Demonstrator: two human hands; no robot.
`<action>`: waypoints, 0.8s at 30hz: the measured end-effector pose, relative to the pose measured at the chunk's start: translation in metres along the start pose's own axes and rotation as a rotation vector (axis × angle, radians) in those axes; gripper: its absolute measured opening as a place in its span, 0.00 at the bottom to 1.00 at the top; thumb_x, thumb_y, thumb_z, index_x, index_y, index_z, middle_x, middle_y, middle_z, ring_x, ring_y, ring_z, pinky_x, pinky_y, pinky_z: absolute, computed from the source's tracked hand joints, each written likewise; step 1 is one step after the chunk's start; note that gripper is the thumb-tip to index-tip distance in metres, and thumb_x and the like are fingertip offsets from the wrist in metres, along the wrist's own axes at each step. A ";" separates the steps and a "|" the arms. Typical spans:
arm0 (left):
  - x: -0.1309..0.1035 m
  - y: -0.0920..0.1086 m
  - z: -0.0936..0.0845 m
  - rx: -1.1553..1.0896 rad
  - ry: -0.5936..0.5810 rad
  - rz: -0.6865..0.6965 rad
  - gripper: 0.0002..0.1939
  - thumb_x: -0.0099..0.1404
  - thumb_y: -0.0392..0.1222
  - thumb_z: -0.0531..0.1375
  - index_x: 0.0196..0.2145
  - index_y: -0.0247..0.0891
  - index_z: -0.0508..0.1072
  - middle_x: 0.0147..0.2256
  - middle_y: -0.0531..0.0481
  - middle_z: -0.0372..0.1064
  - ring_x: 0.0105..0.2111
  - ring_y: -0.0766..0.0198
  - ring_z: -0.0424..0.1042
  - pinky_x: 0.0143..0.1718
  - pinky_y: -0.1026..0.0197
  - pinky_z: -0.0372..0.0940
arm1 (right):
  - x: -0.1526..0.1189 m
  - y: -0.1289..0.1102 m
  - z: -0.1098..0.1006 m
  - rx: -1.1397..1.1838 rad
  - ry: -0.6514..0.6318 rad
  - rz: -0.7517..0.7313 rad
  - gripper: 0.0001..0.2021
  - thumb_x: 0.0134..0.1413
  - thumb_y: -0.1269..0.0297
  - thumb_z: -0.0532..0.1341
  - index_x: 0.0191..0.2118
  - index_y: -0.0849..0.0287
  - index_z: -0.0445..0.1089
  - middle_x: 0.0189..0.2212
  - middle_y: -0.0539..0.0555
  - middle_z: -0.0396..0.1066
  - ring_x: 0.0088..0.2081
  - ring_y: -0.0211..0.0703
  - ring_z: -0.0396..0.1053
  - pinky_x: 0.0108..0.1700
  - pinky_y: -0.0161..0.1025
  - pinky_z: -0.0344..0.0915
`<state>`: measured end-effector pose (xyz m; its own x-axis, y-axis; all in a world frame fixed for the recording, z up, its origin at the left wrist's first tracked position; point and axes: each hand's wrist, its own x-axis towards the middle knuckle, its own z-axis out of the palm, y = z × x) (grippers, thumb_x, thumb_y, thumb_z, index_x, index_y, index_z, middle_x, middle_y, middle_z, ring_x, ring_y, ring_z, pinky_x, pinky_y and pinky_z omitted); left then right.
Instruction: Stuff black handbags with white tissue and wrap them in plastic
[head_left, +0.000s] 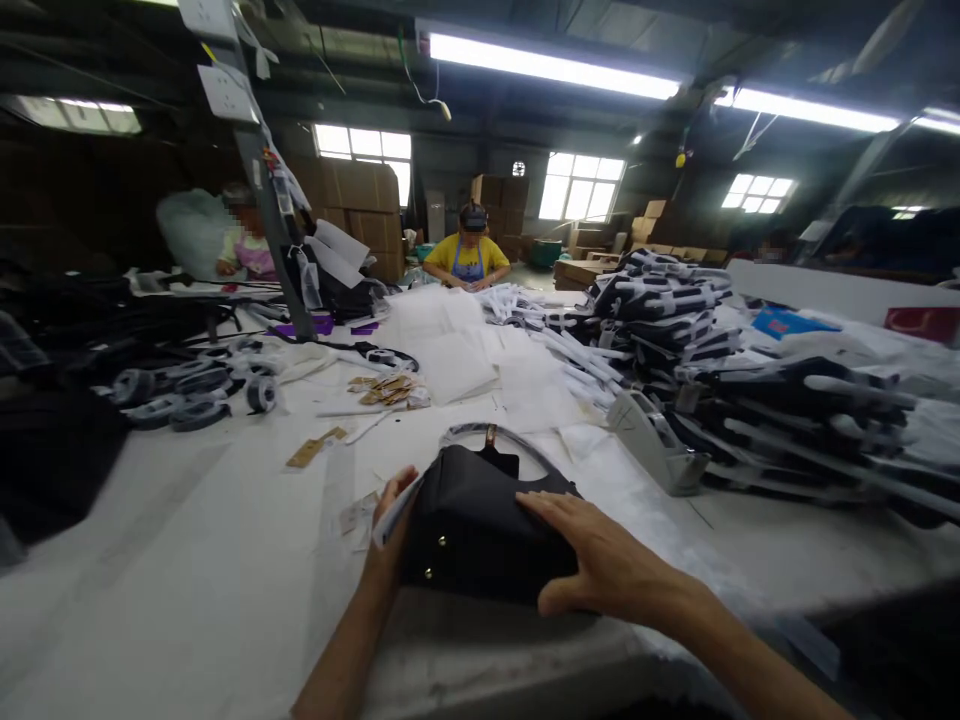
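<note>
A black handbag [487, 530] lies on its side on the white table near the front edge, with two small gold studs showing on its end. Its handle [536, 450] arches at the far side and looks wrapped in clear plastic. A black strap with a gold fitting [491, 436] stands by the handle. At the bag's left end my left hand [384, 562] grips it, fingers partly hidden behind a whitish strip [397, 512]. Across the top right of the bag rests my right hand [600, 555], fingers stretched and thumb apart.
White sheets [450, 345] are heaped beyond the bag. A tape dispenser [656, 445] stands right of it, before stacked black wrapped pieces [795, 430]. Brown tags [386, 388] and wrapped rolls [199, 390] lie left. A metal post [274, 220] rises there; a person [469, 255] sits opposite.
</note>
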<state>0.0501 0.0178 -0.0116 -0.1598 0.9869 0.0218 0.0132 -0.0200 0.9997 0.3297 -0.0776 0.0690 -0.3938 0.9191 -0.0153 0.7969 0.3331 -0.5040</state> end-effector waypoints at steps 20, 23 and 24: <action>-0.061 0.048 0.035 1.344 -0.749 0.388 0.39 0.56 0.40 0.67 0.63 0.41 0.60 0.60 0.39 0.63 0.58 0.46 0.66 0.58 0.47 0.62 | 0.014 0.019 -0.001 -0.233 -0.151 -0.077 0.38 0.43 0.59 0.69 0.63 0.61 0.62 0.61 0.64 0.63 0.61 0.61 0.62 0.63 0.56 0.56; -0.061 0.038 0.039 1.411 -0.768 0.503 0.34 0.58 0.38 0.65 0.62 0.39 0.62 0.56 0.38 0.68 0.54 0.48 0.70 0.53 0.48 0.66 | 0.022 0.017 0.009 -0.281 -0.136 -0.147 0.36 0.45 0.60 0.68 0.62 0.63 0.64 0.59 0.65 0.65 0.59 0.60 0.64 0.61 0.55 0.59; -0.062 0.030 0.038 1.415 -0.750 0.576 0.30 0.61 0.37 0.62 0.61 0.39 0.63 0.56 0.38 0.69 0.54 0.49 0.70 0.54 0.48 0.65 | 0.023 0.018 0.017 -0.304 -0.120 -0.177 0.34 0.47 0.62 0.67 0.61 0.64 0.65 0.58 0.66 0.66 0.59 0.60 0.65 0.61 0.54 0.61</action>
<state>0.0977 -0.0381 0.0169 0.6404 0.7647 -0.0717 0.7680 -0.6370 0.0656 0.3272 -0.0537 0.0446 -0.5740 0.8166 -0.0607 0.8043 0.5484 -0.2287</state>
